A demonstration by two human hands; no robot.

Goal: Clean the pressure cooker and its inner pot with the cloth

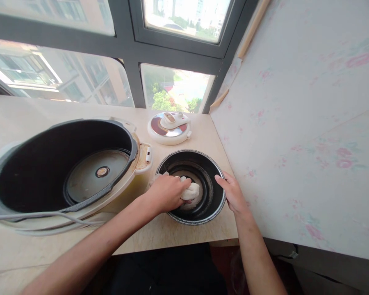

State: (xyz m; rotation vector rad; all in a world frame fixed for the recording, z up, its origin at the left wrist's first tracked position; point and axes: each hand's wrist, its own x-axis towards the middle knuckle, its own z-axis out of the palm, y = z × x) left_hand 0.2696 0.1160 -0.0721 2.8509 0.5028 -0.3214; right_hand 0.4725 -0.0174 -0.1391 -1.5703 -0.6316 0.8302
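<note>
The fingertips of the left hand (pixel 168 192) are mostly hidden under its own knuckles, and the fingers curl in together, pinching a white cloth (pixel 191 191) inside the black pot (pixel 214 180). A pale fold also shows on the other side of these fingers, by the near-left rim; it is probably part of the same cloth. The bunched end sticks out just beside the thumb, over the pot's floor, which the hand partly covers.

The right hand (pixel 233 192) clamps the rim on the opposite side from the left fingers: its thumb lies over the edge, while the other fingers are largely out of sight behind the outer wall. Both forearms are cut off by the lower edge of the view.

There are two hands, one cloth, one pot, one cooker body (pixel 27 172) and one lid (pixel 169 129). The cooker body stands open to the left of the left fingers, its left edge cut off, with one grey cord (pixel 55 214) crossing its near side. The lid lies beyond the left fingers, near the window frame (pixel 178 51), on the same pale counter (pixel 203 139). A flowered wall (pixel 295 102) rises to the right of the right fingers.
</note>
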